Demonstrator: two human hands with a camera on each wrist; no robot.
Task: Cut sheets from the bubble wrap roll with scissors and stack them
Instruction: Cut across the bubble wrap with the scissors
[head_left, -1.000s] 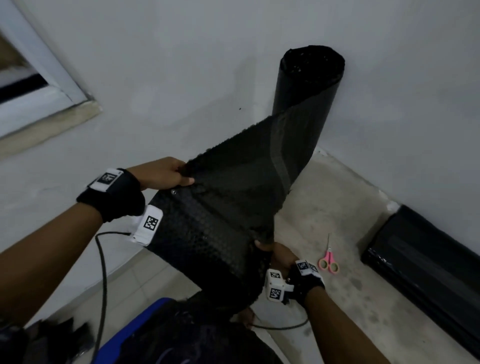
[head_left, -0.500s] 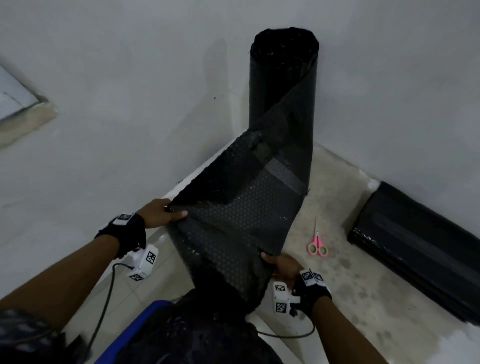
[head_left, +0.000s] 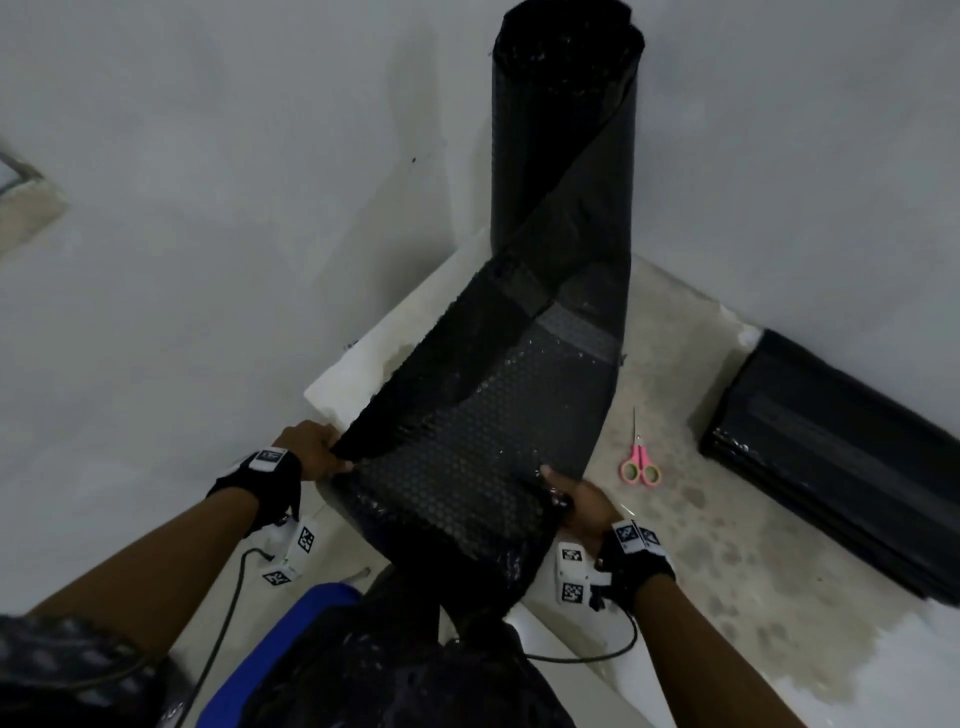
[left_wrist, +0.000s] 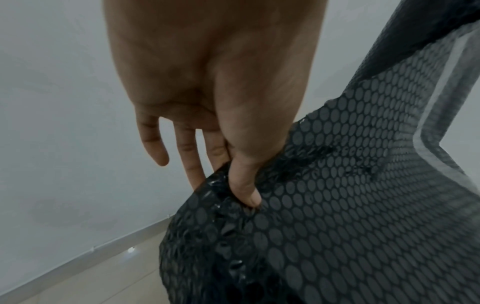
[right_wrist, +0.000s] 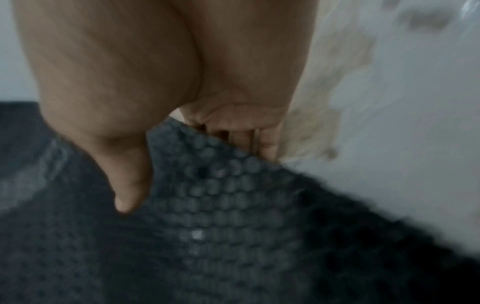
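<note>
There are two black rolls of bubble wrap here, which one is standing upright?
The bubble wrap roll in the corner stands upright, its sheet pulled out toward both hands. The other black roll lies flat on the floor along the right wall.

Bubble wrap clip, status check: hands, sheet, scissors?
Left hand and right hand each grip the bubble wrap sheet. Sheet uncut, joined to upright roll. Scissors idle on floor.

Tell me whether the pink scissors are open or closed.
Closed, it appears: the pink scissors lie on the floor with the blades together as one thin line and the handle loops side by side.
</note>
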